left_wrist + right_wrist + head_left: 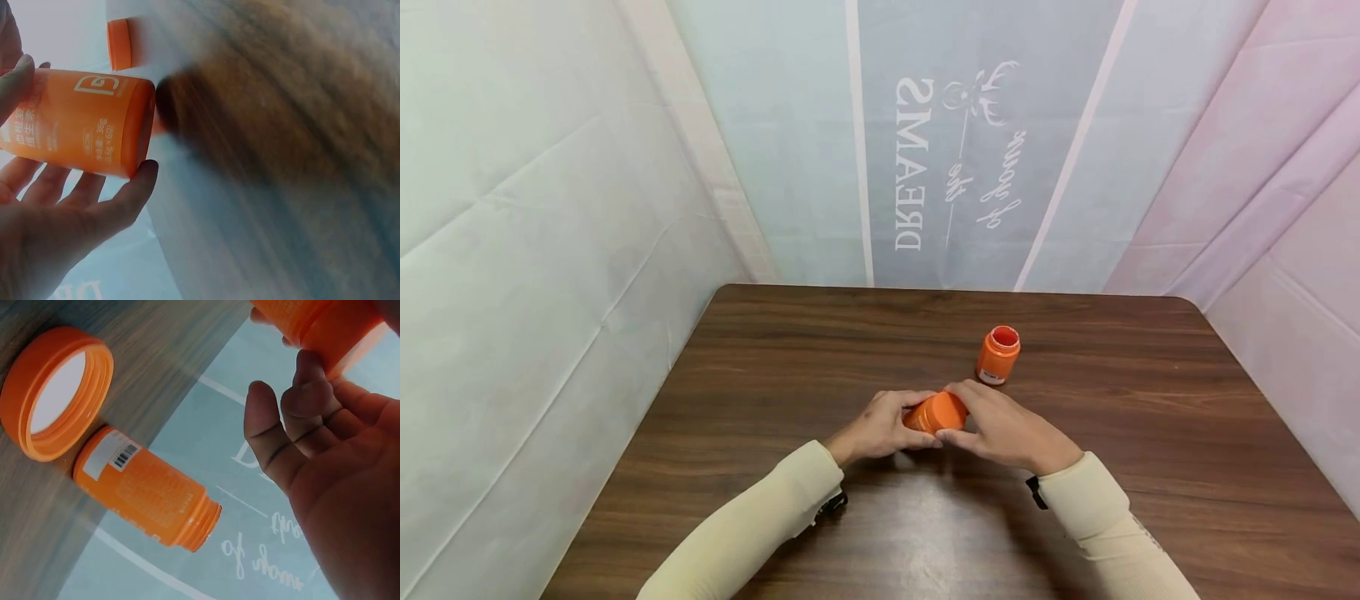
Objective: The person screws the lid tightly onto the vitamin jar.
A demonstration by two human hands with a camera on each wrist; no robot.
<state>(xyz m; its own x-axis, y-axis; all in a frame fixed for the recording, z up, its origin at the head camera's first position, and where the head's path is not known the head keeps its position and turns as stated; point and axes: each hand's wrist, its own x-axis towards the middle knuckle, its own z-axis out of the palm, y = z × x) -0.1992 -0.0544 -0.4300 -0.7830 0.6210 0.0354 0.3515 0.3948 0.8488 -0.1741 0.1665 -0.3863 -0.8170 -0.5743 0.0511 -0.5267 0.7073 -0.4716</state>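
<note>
Bench: dark-brown wood-grain top, rounded far corners, light glare near side. Directly on it: orange cylindrical screw-neck jar, upright, uncapped, white barcode label near base. Just beside jar: orange round screw lid, white-lined inner face up.

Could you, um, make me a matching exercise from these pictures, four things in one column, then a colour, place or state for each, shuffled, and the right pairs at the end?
Things
1. Tilted bottle
2. Upright bottle
3. Loose cap
4. Tabletop

Descriptions
A. Uncapped, mouth open
B. Dark brown with a wood grain
C. Lidded, between the left hand and the right hand
D. Orange, its white inside showing

Right pairs: 1-C, 2-A, 3-D, 4-B
</note>
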